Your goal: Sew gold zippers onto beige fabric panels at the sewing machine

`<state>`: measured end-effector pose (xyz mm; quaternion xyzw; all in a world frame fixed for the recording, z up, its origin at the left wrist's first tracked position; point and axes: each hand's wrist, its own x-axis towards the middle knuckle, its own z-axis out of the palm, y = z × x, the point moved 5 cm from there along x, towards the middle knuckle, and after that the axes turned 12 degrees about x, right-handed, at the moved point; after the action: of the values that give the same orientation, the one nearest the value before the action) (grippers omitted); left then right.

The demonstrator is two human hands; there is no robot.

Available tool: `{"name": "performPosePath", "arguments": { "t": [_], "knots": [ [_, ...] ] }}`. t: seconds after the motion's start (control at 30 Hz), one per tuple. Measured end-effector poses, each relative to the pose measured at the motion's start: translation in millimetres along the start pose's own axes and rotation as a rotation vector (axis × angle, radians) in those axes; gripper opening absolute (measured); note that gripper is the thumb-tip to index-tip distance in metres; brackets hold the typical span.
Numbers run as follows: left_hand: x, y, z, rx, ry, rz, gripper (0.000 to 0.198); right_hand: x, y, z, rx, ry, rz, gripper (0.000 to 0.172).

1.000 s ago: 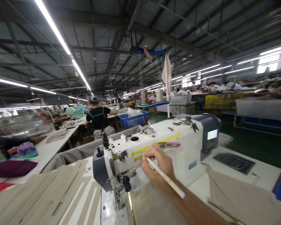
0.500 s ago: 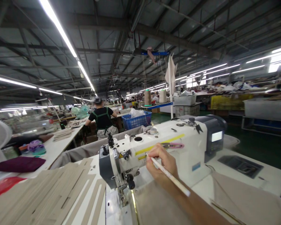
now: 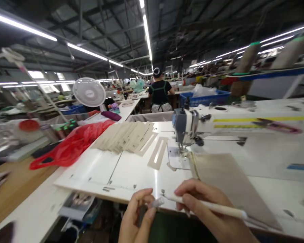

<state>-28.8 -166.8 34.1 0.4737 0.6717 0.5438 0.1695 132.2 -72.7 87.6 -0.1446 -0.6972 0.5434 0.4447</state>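
1. Right hand (image 3: pixel 205 207): fingers (image 3: pixel 187 197) curled closed around a slim white stick (image 3: pixel 207 205), held pen-style.
2. Left hand (image 3: pixel 136 217): fingertips pinch a small clear piece (image 3: pixel 157 202), just beside the stick's tip; I can't tell what it is.
3. Both hands sit over the front edge of a white sewing table (image 3: pixel 96 173).
4. To the right lies a tan fabric panel (image 3: pixel 225 182), near the sewing machine (image 3: pixel 184 123).
5. Farther left: stacked beige strips (image 3: pixel 124 136), red plastic bag (image 3: pixel 71 145).

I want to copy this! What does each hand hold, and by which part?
The right hand grips a white pen near its front end; the left hand pinches a small clear piece at its end.
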Motion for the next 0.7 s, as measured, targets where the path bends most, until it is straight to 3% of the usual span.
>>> {"name": "performPosePath", "arguments": {
  "t": [0.2,0.4,0.7],
  "knots": [
    [-13,9,-34.4,-0.114,-0.021,0.037,0.021,-2,2,37,0.019,0.013,0.278,0.035],
    [-18,7,-54.9,-0.088,-0.006,0.173,0.014,-1,-7,62,-0.02,-0.064,0.319,0.037],
    [-25,5,-74.3,-0.028,-0.048,0.326,0.007,-6,0,89,0.052,-0.132,0.419,0.037]
  ]
}}
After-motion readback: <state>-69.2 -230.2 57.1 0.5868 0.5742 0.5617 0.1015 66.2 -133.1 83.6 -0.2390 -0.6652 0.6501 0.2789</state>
